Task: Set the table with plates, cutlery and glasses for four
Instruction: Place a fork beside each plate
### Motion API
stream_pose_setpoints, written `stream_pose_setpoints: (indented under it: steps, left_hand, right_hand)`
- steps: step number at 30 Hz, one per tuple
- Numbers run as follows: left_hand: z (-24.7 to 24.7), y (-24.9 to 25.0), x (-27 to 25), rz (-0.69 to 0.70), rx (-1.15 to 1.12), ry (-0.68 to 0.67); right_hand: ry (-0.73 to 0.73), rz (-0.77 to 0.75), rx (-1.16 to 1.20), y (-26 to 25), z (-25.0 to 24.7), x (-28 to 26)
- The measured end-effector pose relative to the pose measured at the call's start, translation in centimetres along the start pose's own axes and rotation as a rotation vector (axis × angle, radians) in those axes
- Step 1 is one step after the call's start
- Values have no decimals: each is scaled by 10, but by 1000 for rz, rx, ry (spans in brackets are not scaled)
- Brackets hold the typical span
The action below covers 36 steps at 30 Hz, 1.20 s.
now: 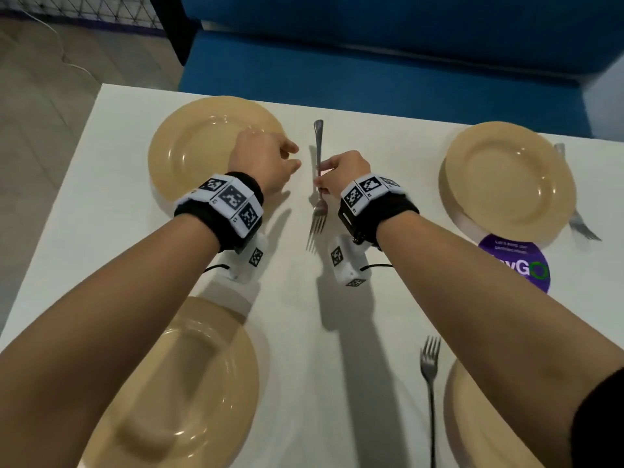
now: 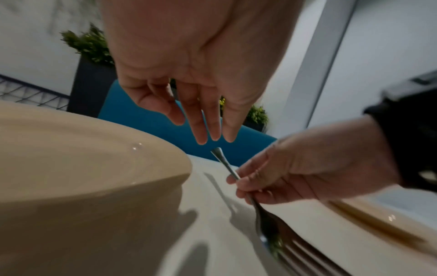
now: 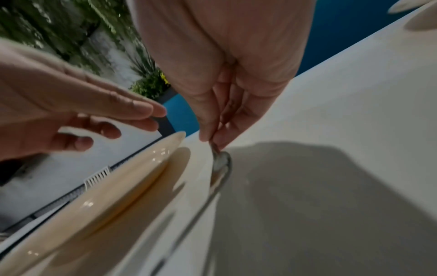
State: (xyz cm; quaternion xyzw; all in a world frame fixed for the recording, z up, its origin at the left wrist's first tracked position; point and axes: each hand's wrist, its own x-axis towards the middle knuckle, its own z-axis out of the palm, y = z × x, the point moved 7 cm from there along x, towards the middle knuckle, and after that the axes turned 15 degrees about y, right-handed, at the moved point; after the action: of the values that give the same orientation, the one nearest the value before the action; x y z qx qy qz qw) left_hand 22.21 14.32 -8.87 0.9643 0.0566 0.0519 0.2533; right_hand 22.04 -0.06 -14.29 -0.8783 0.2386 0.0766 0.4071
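Observation:
Four tan plates sit on the white table (image 1: 337, 332): far left (image 1: 192, 146), far right (image 1: 506, 177), near left (image 1: 189, 383) and near right (image 1: 472, 420). My right hand (image 1: 320, 179) pinches a steel fork (image 1: 318, 143) by the middle of its handle, between the two far plates. In the left wrist view the fork (image 2: 223, 161) tilts, handle end raised and tines low over the table. The pinch also shows in the right wrist view, on the fork (image 3: 221, 162). My left hand (image 1: 297, 157) hovers over the far left plate's right rim, fingers relaxed and holding nothing.
A second fork (image 1: 430, 366) lies left of the near right plate. A third fork (image 1: 582, 226) lies right of the far right plate. A round purple sticker (image 1: 520, 268) marks the table. A blue bench (image 1: 371, 69) runs behind the far edge.

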Motion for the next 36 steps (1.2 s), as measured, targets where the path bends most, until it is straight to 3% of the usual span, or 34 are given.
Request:
stream_pose_setpoints:
  steps: [4, 7, 13, 22, 36]
  left_hand:
    - [22, 11, 2, 192, 291, -134]
    - [37, 21, 2, 332, 435, -206]
    - [61, 21, 0, 392, 519, -368]
    - [62, 20, 11, 396, 590, -398]
    - [56, 18, 26, 413, 582, -319]
  right_hand:
    - [31, 52, 13, 2, 9, 12]
    - [65, 6, -36, 3, 10, 16]
    - [108, -86, -90, 7, 10, 9]
    - [105, -63, -37, -2, 17, 17]
    - [65, -77, -26, -10, 25, 18]
